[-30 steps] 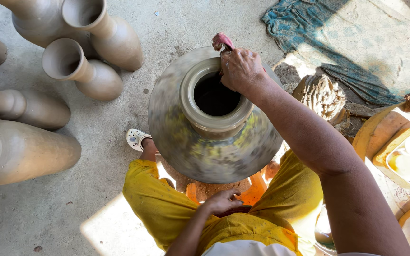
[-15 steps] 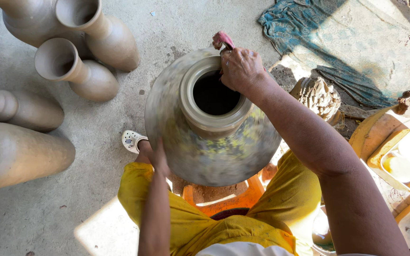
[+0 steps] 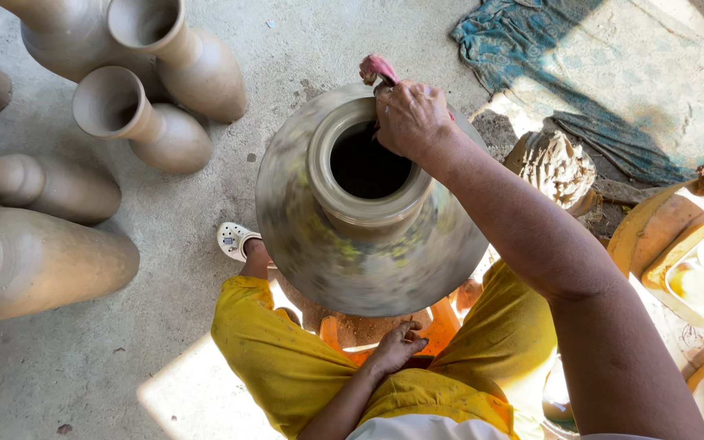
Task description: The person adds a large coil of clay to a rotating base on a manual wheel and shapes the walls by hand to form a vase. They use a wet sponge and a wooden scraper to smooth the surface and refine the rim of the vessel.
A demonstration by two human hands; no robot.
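I see a big clay pot (image 3: pixel 372 220) standing between my knees, on an orange wheel (image 3: pixel 352 330). It looks blurry on its sides, so I think it is spinning. It stands straight up. Its long line runs from the floor up to my eyes, and its round mouth (image 3: pixel 366 167) points right at me.

My right hand (image 3: pixel 411 121) is closed on a pink rag (image 3: pixel 376 68), and it presses on the far side of the rim. My left hand (image 3: pixel 397 346) rests low by the wheel, under the pot, with its fingers bent and loose. It holds nothing that I can see.

If my right hand pushes too hard, the soft rim could bend or tear. The rag could catch and pull the neck out of shape. If my arm leans on the shoulder, the pot could wobble and tip toward the other clay vases (image 3: pixel 144 122) lying on the floor at my left.
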